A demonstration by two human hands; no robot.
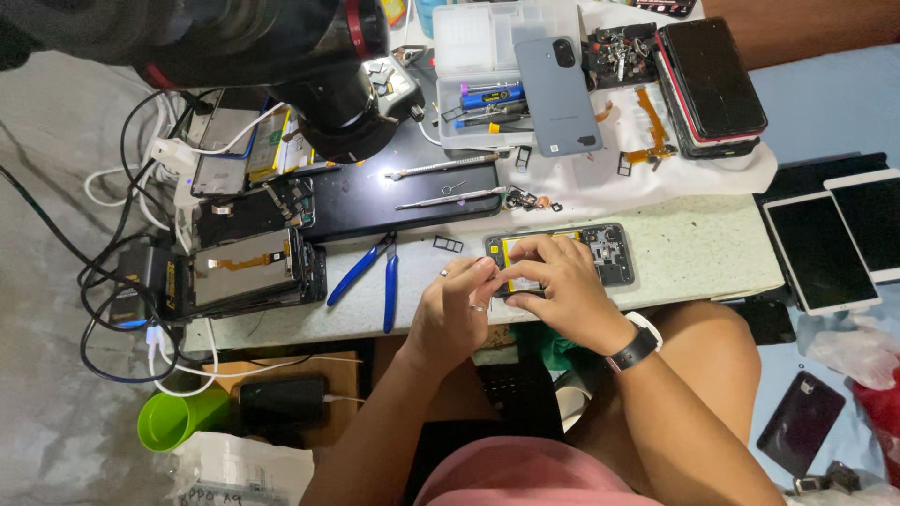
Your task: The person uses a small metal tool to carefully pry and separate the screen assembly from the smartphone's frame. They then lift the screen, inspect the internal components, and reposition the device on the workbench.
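Together, our left hand (457, 305) and right hand (553, 281) closed fingertips on the opened black phone with its yellow battery (562, 258), steadying it flat on the pale desk (694, 253).

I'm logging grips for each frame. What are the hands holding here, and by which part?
Both hands rest on the opened phone lying on the table. The right hand covers its left half, and the left hand pinches at its left end; any small part there is hidden.
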